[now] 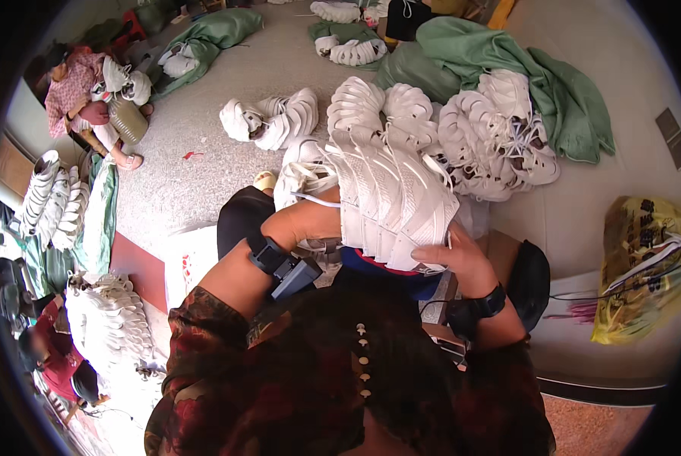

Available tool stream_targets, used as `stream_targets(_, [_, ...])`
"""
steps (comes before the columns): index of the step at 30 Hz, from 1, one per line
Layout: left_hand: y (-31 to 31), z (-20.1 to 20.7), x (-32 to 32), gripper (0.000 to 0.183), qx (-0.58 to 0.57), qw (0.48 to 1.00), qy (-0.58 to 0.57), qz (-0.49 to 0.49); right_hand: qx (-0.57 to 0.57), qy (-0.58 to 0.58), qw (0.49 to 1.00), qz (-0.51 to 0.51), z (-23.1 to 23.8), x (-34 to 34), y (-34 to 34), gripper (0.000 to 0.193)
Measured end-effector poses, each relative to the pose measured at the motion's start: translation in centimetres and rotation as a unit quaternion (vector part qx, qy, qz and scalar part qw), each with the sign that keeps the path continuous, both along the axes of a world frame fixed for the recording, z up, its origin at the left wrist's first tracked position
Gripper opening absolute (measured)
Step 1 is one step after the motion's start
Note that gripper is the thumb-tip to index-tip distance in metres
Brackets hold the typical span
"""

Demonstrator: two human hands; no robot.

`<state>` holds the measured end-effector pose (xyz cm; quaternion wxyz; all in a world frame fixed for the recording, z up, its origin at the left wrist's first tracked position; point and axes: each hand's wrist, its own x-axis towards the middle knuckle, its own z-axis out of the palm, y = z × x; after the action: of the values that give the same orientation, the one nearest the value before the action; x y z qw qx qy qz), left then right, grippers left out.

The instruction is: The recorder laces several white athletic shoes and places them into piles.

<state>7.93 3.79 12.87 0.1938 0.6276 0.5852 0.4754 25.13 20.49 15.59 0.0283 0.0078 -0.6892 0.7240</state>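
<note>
A nested stack of white shoe uppers (390, 194) is held up in front of my body. My right hand (463, 261) grips its near right edge, with the thumb on top of the lowest upper. From the left, my left hand (314, 220) reaches behind the stack, its fingers hidden by the uppers. A pale lace or cord hangs by the left wrist. Below the stack, something blue with a red edge shows on my lap. More white uppers (302, 178) lie just past my left hand.
Bundles of white uppers (276, 118) lie on the floor ahead, with a heap (500, 137) beside a green sack (568, 106). A yellow plastic bag (636, 266) hangs at right. Two people sit at left, near a large pile of uppers (112, 319).
</note>
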Motion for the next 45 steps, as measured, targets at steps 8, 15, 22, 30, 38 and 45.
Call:
stream_targets(8, [0.1, 0.1, -1.0, 0.043, -0.013, 1.000, 0.003, -0.004, 0.063, -0.071, 0.992, 0.078, 0.5, -1.5, 2.1, 0.079])
stream_targets(15, [-0.1, 0.0, -0.4, 0.041, -0.074, 0.984, -0.158, -0.025, -0.061, -0.077, 0.995, 0.031, -0.7, -1.1, 1.2, 0.082])
stream_targets(22, [0.2, 0.4, -0.3, 0.040, -0.059, 0.996, -0.062, -0.006, -0.020, -0.127, 0.986, 0.108, 0.5, -2.0, 1.6, 0.076])
stream_targets(30, [0.2, 0.1, -1.5, 0.027, -0.071, 0.992, -0.095, 0.047, -0.134, -0.103, 0.982, -0.084, 2.9, 0.1, 0.3, 0.071])
stream_targets(38, [0.1, 0.8, -1.1, 0.026, -0.109, 0.934, -0.342, -0.002, 0.423, -0.074, 0.903, -0.014, 1.5, -0.6, 1.7, 0.039])
stream_targets(45, [0.7, -0.6, -1.5, 0.023, -0.097, 0.937, -0.325, -0.082, 0.615, -0.122, 0.773, 0.094, -5.8, -6.9, -2.9, 0.046])
